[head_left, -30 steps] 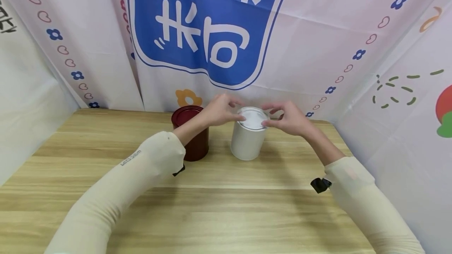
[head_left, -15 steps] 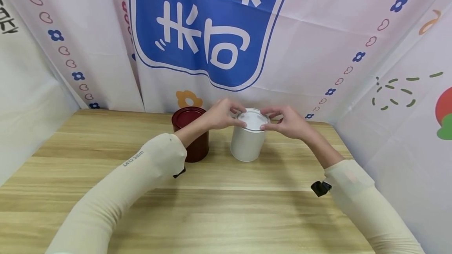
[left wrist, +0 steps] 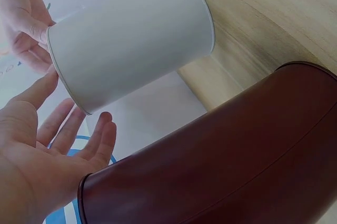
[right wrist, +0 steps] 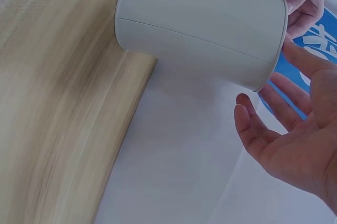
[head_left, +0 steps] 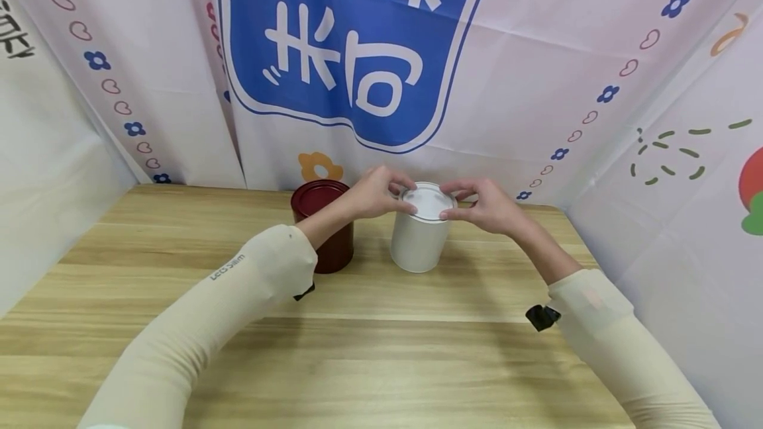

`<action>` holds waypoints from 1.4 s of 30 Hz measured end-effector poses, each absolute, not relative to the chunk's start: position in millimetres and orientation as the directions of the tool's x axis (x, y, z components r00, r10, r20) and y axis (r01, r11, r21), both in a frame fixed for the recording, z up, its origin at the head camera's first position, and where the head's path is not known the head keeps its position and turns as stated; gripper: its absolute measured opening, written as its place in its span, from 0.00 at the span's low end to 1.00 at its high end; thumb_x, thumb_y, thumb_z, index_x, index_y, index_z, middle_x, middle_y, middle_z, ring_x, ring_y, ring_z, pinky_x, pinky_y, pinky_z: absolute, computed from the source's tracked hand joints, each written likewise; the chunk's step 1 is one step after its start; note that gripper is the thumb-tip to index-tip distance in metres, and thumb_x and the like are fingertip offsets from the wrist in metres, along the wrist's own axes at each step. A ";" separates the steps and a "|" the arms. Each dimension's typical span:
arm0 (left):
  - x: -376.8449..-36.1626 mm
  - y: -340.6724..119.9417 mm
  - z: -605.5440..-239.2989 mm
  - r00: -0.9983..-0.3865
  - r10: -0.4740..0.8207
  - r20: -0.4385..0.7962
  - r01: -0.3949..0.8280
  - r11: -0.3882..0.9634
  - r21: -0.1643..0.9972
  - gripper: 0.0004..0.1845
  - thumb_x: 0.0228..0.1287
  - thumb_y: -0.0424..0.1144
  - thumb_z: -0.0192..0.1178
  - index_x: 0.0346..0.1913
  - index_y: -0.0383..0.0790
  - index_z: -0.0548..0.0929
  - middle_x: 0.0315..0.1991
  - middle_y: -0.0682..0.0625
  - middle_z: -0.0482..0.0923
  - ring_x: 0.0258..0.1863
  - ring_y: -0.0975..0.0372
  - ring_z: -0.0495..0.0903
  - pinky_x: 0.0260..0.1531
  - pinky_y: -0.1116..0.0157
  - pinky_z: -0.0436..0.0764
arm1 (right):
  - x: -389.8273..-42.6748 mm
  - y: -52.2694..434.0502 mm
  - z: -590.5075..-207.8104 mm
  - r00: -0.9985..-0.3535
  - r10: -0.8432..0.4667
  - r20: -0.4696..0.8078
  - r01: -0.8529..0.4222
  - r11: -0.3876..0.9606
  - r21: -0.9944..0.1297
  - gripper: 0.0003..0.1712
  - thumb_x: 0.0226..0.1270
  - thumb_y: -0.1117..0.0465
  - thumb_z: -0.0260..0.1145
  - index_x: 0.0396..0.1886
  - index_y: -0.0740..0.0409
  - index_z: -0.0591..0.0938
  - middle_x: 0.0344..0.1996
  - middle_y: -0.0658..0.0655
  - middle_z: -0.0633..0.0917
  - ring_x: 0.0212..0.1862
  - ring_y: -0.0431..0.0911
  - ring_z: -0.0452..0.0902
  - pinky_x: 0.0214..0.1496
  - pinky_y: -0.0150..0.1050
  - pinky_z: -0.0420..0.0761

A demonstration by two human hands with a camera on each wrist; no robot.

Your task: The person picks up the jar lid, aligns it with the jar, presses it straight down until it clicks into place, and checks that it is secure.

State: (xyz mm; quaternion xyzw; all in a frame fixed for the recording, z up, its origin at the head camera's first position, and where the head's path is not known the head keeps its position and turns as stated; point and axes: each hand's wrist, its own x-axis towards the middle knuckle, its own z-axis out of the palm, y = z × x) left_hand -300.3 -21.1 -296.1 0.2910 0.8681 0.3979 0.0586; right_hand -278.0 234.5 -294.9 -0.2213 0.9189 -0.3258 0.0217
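Note:
A white can (head_left: 417, 247) stands upright near the back of the table, its white lid (head_left: 430, 202) level in the top. My left hand (head_left: 379, 194) holds the left side of the lid's rim between thumb and fingertips. From the right, my right hand (head_left: 485, 205) grips the opposite side the same way. In the left wrist view, the thumb and fingertips of the left hand (left wrist: 39, 166) meet the can's rim edge, and the other fingers spread free below it. The right wrist view has the right hand (right wrist: 295, 134) likewise at the rim.
A dark red can (head_left: 334, 253) with a red lid stands just left of the white one, partly behind my left forearm. Printed cloth (head_left: 507, 98) hangs close behind both cans. The wooden table (head_left: 381, 369) extends toward me.
Both hands have lowered slightly onto the lid's rim since a second ago, and their fingers have closed in on its edge. Over the last half second they hold still.

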 end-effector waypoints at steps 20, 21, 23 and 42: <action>-301.2 -18.5 -295.0 -0.837 0.539 0.090 0.429 0.545 0.720 0.24 0.61 0.37 0.77 0.59 0.33 0.85 0.59 0.41 0.84 0.53 0.50 0.82 0.52 0.59 0.85 | -276.6 230.7 -288.9 -0.911 -0.409 0.052 -0.355 0.714 -0.603 0.32 0.62 0.61 0.79 0.65 0.64 0.81 0.61 0.65 0.83 0.56 0.62 0.82 0.51 0.53 0.86; -301.2 -18.4 -294.7 -0.837 0.539 0.090 0.429 0.546 0.720 0.24 0.61 0.37 0.77 0.59 0.33 0.85 0.59 0.41 0.84 0.53 0.50 0.82 0.52 0.59 0.85 | -276.8 230.6 -288.4 -0.912 -0.408 0.051 -0.354 0.716 -0.601 0.32 0.61 0.61 0.79 0.65 0.64 0.81 0.61 0.65 0.83 0.56 0.62 0.82 0.50 0.52 0.86; -301.0 -18.2 -294.0 -0.838 0.538 0.092 0.432 0.550 0.715 0.24 0.61 0.37 0.77 0.59 0.33 0.86 0.59 0.41 0.84 0.54 0.51 0.81 0.53 0.59 0.84 | -277.2 230.2 -287.4 -0.913 -0.405 0.050 -0.352 0.720 -0.598 0.32 0.61 0.61 0.79 0.65 0.64 0.81 0.61 0.65 0.83 0.55 0.61 0.82 0.49 0.52 0.86; -299.2 -18.1 -291.7 -0.847 0.524 0.090 0.423 0.563 0.710 0.24 0.60 0.37 0.77 0.58 0.33 0.86 0.59 0.41 0.84 0.55 0.52 0.79 0.54 0.59 0.82 | -278.8 229.2 -284.0 -0.918 -0.395 0.030 -0.336 0.737 -0.586 0.35 0.61 0.60 0.79 0.67 0.64 0.80 0.61 0.65 0.84 0.52 0.59 0.83 0.46 0.47 0.85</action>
